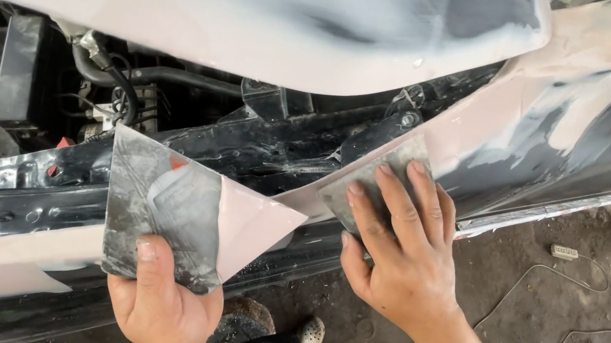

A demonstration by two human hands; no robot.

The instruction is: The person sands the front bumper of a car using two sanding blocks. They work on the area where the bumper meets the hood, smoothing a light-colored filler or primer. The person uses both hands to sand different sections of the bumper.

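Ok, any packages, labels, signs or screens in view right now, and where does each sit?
None that I can make out: no package, label, sign or screen shows.
Left hand: holds a grey square mixing board with pale pink filler on its right corner.
Right hand: presses a grey spreader against the car panel.
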